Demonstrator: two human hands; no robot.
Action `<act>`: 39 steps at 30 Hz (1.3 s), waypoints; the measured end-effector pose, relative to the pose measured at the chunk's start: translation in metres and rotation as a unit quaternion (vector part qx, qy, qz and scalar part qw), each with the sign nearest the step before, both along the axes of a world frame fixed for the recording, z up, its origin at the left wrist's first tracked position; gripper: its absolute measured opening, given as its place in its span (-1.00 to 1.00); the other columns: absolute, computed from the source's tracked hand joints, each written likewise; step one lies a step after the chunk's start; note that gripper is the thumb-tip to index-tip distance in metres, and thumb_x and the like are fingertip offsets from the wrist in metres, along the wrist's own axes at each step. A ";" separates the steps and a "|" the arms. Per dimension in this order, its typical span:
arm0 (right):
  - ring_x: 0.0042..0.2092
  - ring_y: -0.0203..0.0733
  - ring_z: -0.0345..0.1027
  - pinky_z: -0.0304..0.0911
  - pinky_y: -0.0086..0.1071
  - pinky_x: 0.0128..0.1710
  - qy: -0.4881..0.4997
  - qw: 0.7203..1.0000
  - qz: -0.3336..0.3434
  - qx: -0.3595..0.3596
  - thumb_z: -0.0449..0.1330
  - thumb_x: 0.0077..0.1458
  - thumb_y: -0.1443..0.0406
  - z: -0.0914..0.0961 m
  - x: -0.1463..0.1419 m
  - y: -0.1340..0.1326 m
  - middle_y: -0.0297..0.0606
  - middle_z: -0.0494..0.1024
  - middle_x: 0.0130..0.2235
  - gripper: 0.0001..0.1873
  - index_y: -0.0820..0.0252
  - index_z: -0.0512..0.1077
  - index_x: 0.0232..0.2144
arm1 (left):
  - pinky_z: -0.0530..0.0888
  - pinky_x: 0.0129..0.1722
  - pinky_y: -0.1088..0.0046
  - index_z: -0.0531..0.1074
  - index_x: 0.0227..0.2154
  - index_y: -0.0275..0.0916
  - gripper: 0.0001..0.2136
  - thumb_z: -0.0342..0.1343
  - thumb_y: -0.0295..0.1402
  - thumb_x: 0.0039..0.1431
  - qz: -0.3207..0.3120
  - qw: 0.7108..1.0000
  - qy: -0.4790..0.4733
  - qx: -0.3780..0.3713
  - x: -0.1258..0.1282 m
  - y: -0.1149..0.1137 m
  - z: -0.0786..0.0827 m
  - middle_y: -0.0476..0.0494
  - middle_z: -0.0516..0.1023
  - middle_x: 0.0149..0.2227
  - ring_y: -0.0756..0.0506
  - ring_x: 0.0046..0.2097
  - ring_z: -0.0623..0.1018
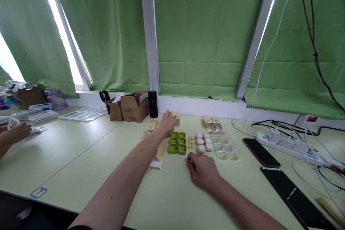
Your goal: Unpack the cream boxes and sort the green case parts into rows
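Note:
My left hand (168, 121) reaches far forward over the table, its fingers stretched out at a small cream cardboard box (176, 119); I cannot make out a grip. Under and beside that forearm are more cream boxes (152, 125), partly hidden. Several green square cups (177, 143) stand in two columns. Small yellow pieces (191, 142) lie to their right, followed by pale pink rounded blocks (201, 148) and clear plastic shells with yellow centres (225, 147). My right hand (203, 170) rests on the table in front of the pink blocks, fingers curled in, with nothing visible in them.
Two open cream boxes (213, 125) lie at the back. Brown cartons (134, 107) and a black bottle (152, 104) stand back left. To the right are two phones (261, 152) and a power strip (285, 147) with cables. Another person's hand (16, 133) works at far left.

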State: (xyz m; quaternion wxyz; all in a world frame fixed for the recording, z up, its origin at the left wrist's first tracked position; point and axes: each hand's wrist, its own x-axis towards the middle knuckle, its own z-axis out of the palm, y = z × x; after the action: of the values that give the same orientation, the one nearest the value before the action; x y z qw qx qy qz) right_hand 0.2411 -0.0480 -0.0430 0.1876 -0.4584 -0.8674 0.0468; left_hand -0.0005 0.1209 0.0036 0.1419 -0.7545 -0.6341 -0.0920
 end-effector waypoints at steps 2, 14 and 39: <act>-0.24 -0.11 0.52 -0.18 -0.31 -0.39 0.002 1.000 -0.001 0.002 0.15 0.25 0.32 0.000 0.000 0.000 -0.27 0.68 -0.22 -0.88 0.09 0.45 -0.17 | 0.02 0.31 -0.06 0.35 0.13 -0.35 -0.51 0.14 -0.53 0.08 -0.011 1.000 -0.008 0.000 0.001 0.003 -0.002 -0.53 0.30 0.26 -0.44 0.39 0.06; -0.32 -0.14 0.51 -0.03 -0.33 -0.39 0.077 0.995 -0.021 0.058 0.12 0.26 0.33 0.005 0.011 0.007 -0.29 0.67 -0.27 -0.85 0.08 0.45 -0.15 | 0.29 0.19 0.07 0.35 0.00 -0.23 -0.63 0.21 -0.48 0.10 -0.076 0.983 -0.167 0.001 0.019 -0.015 0.023 -0.33 0.50 0.07 -0.34 0.19 0.30; -0.08 -0.05 0.37 0.34 -0.23 -0.15 0.213 0.959 0.142 0.121 0.09 0.19 0.37 0.017 0.055 0.002 -0.12 0.45 -0.03 -0.55 0.10 0.28 0.13 | 0.34 0.31 0.07 0.26 0.14 -0.09 -0.55 0.17 -0.43 0.21 -0.297 0.890 -0.334 -0.092 0.054 -0.197 -0.001 -0.26 0.35 0.26 -0.26 0.31 0.35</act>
State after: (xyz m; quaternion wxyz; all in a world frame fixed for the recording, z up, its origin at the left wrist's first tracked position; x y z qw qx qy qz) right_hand 0.2965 -0.0461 -0.0258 0.4139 -0.2836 -0.8626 0.0640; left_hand 0.0539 -0.0761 0.0028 -0.1825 -0.8419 -0.3965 -0.3173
